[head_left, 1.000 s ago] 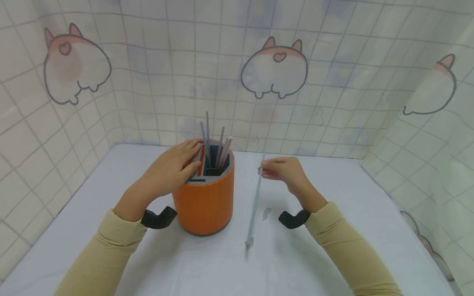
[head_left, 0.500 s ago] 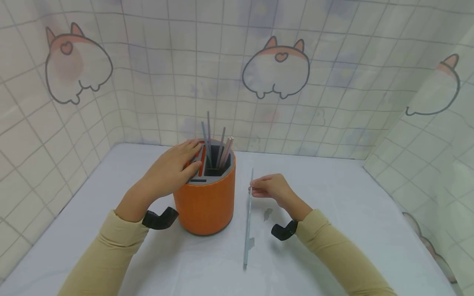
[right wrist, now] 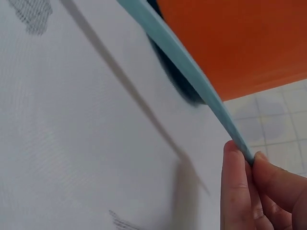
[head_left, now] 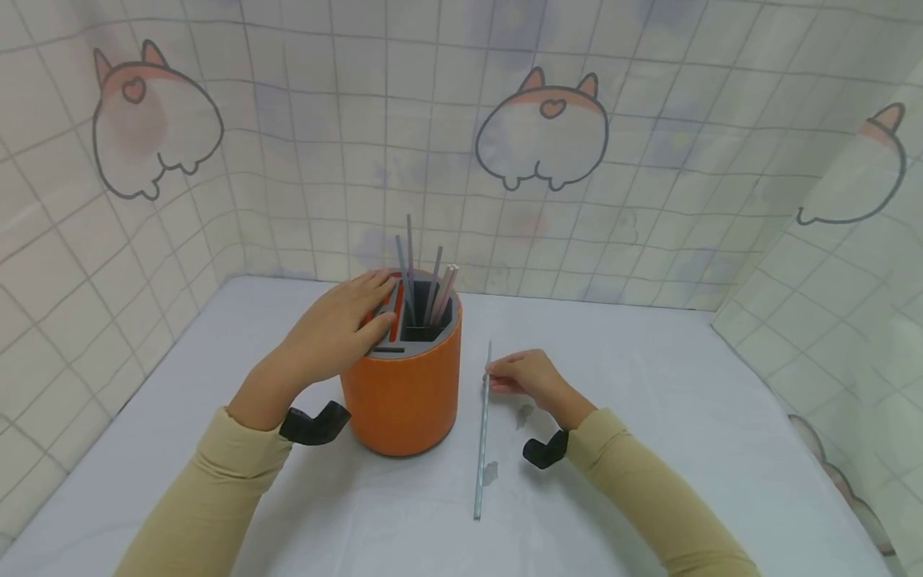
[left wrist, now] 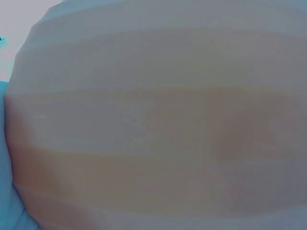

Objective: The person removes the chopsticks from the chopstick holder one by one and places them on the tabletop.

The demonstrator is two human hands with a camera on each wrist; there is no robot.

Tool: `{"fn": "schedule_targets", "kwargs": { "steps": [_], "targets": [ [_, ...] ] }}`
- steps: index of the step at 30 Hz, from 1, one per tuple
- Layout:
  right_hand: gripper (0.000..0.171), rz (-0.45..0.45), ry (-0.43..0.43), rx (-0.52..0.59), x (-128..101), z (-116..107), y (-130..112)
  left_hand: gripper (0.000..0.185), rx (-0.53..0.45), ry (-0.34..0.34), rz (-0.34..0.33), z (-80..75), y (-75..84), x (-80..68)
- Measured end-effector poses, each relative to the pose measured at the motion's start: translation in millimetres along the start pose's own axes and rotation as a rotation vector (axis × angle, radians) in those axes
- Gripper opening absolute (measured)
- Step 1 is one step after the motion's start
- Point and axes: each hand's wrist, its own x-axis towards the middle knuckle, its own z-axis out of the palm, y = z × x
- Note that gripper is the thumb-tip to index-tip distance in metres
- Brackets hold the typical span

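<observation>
An orange round holder [head_left: 401, 405] with a grey divided top stands left of centre in the head view. My left hand [head_left: 335, 332] rests over its left top, fingers lying across the grey and red slots. Its right compartment holds several thin sticks [head_left: 445, 292], pink, bluish and purple. My right hand [head_left: 530, 375] pinches a long, thin pale-blue stick [head_left: 481, 449] near its far end, between thumb and fingertips. The stick slants low over the table, right of the holder, its near end toward me. In the right wrist view its shadow falls on the cloth.
A white cloth covers the table [head_left: 613, 497]. Small grey printed marks [head_left: 490, 473] show on it near the stick. Behind and on both sides hangs a checked curtain [head_left: 649, 224] with cartoon animals. The left wrist view is mostly filled by a blurred, skin-toned surface.
My right hand has moved left and toward me with the pale-blue stick, bringing it lower and closer to the holder. My left hand stays on the holder.
</observation>
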Motion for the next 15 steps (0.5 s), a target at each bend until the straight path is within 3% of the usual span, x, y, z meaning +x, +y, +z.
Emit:
{"fn": "schedule_targets", "kwargs": {
  "steps": [15],
  "targets": [
    [0.023, 0.055, 0.058, -0.040, 16.4, 7.5, 13.4, 0.058, -0.007, 0.003, -0.011, 0.3, -0.3, 0.9]
  ]
}}
